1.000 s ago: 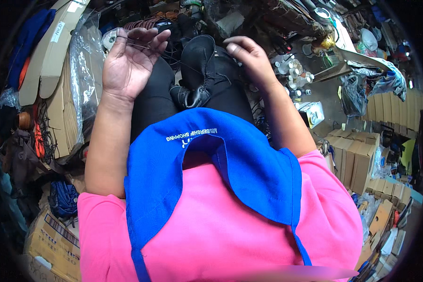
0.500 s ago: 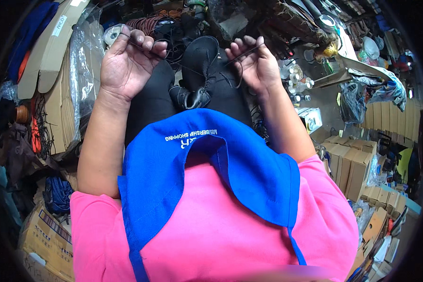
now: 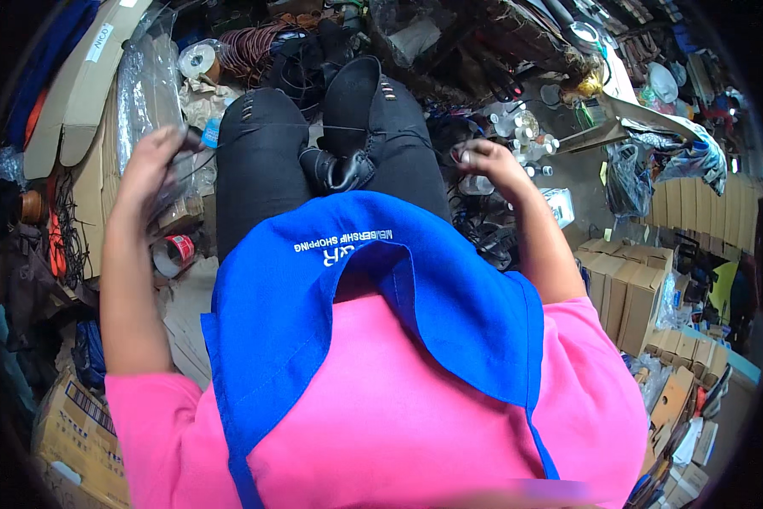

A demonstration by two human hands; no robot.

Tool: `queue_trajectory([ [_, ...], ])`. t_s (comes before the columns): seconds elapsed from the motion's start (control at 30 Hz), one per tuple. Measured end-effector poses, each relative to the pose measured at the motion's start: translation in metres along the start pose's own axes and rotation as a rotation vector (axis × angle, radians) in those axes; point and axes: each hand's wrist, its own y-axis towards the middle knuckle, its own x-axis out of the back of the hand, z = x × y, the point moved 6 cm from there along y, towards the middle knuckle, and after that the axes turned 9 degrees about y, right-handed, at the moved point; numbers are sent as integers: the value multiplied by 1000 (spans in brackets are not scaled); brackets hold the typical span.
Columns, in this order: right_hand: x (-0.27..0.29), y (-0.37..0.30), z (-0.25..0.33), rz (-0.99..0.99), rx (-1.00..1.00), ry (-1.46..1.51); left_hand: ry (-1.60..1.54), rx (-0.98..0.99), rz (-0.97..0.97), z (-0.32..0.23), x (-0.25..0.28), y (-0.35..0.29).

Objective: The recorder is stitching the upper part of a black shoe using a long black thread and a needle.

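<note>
A black shoe point(image 3: 348, 97) is held between my knees, its sole turned up at the far end and its glossy upper nearer to me. A thin dark thread point(image 3: 335, 127) runs across both thighs and over the shoe, stretched nearly straight. Out to the left, my left hand point(image 3: 157, 161), smeared by motion, is closed on the thread's left side. My right hand point(image 3: 490, 163) is off to the right beside my thigh, its fingers curled in on the other side. A blue apron point(image 3: 271, 280) covers my lap's near part.
A white spool point(image 3: 197, 59) and coiled brown cord point(image 3: 258, 47) lie beyond my left knee. Small clear bottles point(image 3: 517, 127) stand to the right. Cardboard sheets point(image 3: 72, 110) lean at the left, and flat boxes point(image 3: 623, 284) are stacked at the right.
Both hands have moved apart and toward me, turning from palms up to knuckles up. The thread, slack before, is now drawn across my thighs. The shoe stays between my knees.
</note>
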Motion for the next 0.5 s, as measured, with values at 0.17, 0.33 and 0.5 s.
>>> queue_trajectory([
  [0.17,43,-23,23,-207,129,-418,-90,-248,-488,-59,125,-102],
  [0.33,-71,-1,142,25,684,-616,-155,-319,-407,-44,91,-80],
  [0.5,-159,18,175,124,647,-1183,-156,-421,-346,-52,74,-71],
])
